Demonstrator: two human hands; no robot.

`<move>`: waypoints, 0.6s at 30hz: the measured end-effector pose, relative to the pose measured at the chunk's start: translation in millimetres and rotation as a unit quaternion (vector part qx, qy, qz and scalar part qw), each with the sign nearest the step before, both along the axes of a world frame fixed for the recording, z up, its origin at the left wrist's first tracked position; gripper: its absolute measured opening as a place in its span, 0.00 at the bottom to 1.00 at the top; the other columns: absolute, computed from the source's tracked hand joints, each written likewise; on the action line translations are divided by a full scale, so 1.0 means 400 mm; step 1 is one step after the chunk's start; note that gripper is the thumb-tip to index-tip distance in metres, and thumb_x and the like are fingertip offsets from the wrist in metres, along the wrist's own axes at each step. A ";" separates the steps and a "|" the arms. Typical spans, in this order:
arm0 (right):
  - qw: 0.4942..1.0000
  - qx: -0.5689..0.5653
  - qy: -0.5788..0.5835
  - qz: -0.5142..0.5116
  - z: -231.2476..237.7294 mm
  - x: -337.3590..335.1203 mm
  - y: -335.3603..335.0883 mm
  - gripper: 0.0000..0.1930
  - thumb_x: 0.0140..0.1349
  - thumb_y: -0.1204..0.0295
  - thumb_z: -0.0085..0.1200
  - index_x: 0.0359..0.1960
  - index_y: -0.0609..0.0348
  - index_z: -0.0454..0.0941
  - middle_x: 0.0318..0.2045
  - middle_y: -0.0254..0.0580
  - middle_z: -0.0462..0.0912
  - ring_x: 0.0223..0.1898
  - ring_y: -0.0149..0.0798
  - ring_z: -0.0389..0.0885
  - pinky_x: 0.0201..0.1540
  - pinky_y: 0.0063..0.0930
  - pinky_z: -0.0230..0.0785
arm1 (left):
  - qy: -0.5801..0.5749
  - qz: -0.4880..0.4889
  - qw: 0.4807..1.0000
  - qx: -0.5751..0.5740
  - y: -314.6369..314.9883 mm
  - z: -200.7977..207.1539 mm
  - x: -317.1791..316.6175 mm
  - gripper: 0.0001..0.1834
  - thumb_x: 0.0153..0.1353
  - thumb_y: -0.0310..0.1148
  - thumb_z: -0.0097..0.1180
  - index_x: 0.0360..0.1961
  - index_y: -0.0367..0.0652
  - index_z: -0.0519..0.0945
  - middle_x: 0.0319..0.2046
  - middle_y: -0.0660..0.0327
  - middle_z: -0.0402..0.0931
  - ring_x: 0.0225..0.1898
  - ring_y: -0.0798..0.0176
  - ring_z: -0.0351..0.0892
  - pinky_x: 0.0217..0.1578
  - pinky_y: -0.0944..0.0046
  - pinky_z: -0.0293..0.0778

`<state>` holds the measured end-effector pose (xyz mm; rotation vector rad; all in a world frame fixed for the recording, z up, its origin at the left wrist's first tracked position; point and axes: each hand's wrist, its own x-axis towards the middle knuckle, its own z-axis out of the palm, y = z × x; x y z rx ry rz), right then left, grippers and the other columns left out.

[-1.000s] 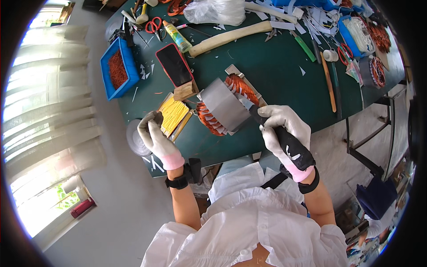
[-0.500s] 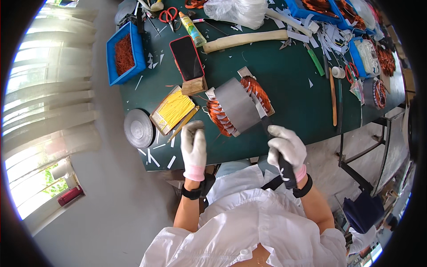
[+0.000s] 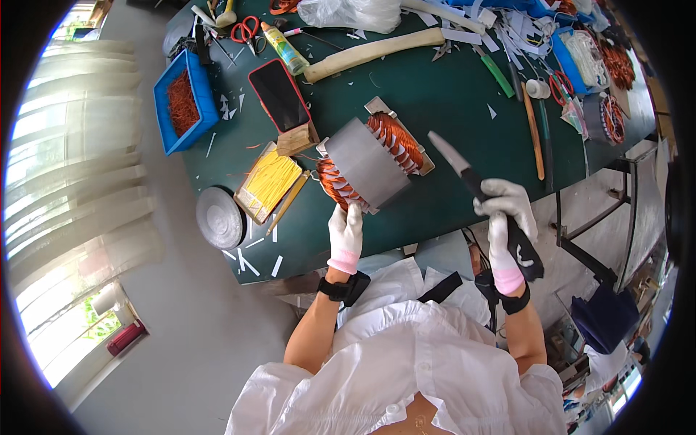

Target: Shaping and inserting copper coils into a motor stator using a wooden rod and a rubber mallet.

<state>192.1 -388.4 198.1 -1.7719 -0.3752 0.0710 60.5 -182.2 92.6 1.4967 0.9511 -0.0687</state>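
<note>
A motor stator (image 3: pixel 368 164), a grey metal cylinder with orange copper windings bulging from both ends, lies on its side on the green table. My left hand (image 3: pixel 346 235), in a white glove with a pink cuff, grips the near edge of its left winding (image 3: pixel 335 183) with the fingertips. My right hand (image 3: pixel 510 210), gloved the same way, is closed round the black handle of a knife (image 3: pixel 451 154). The knife's blade points up and left, apart from the stator's right end. Part of the handle sticks out below my right fist.
Left of the stator are a box of yellow strips (image 3: pixel 268 185), a pencil-like stick (image 3: pixel 288 201) and a round metal disc (image 3: pixel 220 217). Behind stand a phone (image 3: pixel 279 94) on a wooden block, a glue tube (image 3: pixel 285 48) and a long wooden handle (image 3: pixel 373 53). Tools and paper scraps lie right.
The knife has come away from the stator's right end, moving right with my right hand. My left hand has moved from beside the yellow strips onto the left winding. The view has shifted slightly.
</note>
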 end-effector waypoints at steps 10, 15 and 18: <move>0.982 -0.014 -0.148 0.117 0.026 -0.024 0.100 0.15 0.33 0.86 0.58 0.27 0.60 0.75 0.35 0.46 0.78 0.22 0.37 0.78 0.23 0.23 0.69 | -0.149 -0.027 0.850 0.504 -0.033 0.162 0.117 0.24 0.52 0.26 0.50 0.53 0.35 0.67 0.56 0.44 0.60 0.57 0.44 0.58 0.57 0.50 0.55; 0.981 -0.012 -0.156 0.118 0.031 -0.031 0.111 0.14 0.34 0.86 0.58 0.26 0.61 0.74 0.35 0.45 0.78 0.20 0.35 0.78 0.21 0.23 0.68 | -0.140 -0.183 0.810 0.540 0.003 0.154 0.253 0.18 0.50 0.27 0.49 0.45 0.40 0.74 0.56 0.47 0.62 0.56 0.41 0.59 0.57 0.46 0.55; 0.983 0.014 -0.141 0.113 0.025 -0.027 0.111 0.14 0.34 0.86 0.57 0.27 0.61 0.73 0.34 0.45 0.78 0.20 0.36 0.77 0.21 0.23 0.67 | -0.125 -0.192 0.792 0.566 -0.003 0.139 0.272 0.16 0.50 0.27 0.48 0.42 0.41 0.75 0.53 0.50 0.66 0.54 0.42 0.62 0.54 0.47 0.58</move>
